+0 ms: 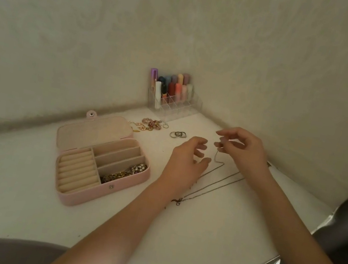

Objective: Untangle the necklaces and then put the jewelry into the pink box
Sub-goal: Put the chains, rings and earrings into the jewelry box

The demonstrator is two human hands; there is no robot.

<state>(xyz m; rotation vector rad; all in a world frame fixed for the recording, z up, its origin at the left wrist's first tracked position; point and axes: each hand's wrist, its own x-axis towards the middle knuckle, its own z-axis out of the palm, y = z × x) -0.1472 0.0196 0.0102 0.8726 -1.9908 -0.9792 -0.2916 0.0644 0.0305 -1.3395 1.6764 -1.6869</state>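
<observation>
Dangling from the right hand [243, 150], the necklace [215, 181] trails tableward.

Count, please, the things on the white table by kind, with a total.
Open pink jewelry box: 1
Clear plastic organizer with coloured tubes: 1
Silver metal rings: 3
Pile of pink and gold beaded jewelry: 1
Bunch of thin dark chain necklaces: 1
Total: 7

Right hand [243, 150] pinches a thin chain [213, 180] right of the open pink box [102, 165] — left hand [186, 159] hovers between them, fingers loose.
</observation>
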